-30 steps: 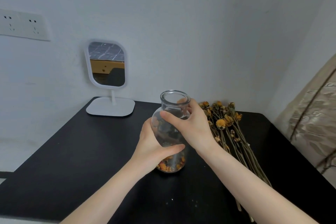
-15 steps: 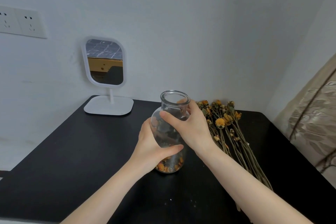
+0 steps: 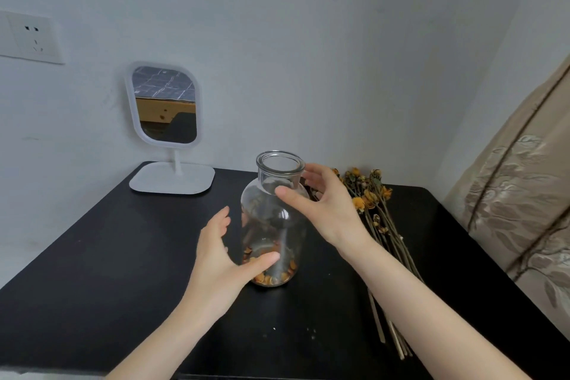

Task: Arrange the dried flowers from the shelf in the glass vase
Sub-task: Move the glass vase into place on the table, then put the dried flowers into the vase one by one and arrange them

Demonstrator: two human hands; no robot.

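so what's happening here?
A person has both hands open around a glass vase standing upright on a black table. The left hand is by its base and the right hand near the neck, neither clearly in a grip. The dried flowers lie on the table to its right, not yet in.

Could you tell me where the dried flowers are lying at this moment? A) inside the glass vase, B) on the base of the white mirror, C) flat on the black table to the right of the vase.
C: the dried flowers lie flat on the black table, right of the glass vase.
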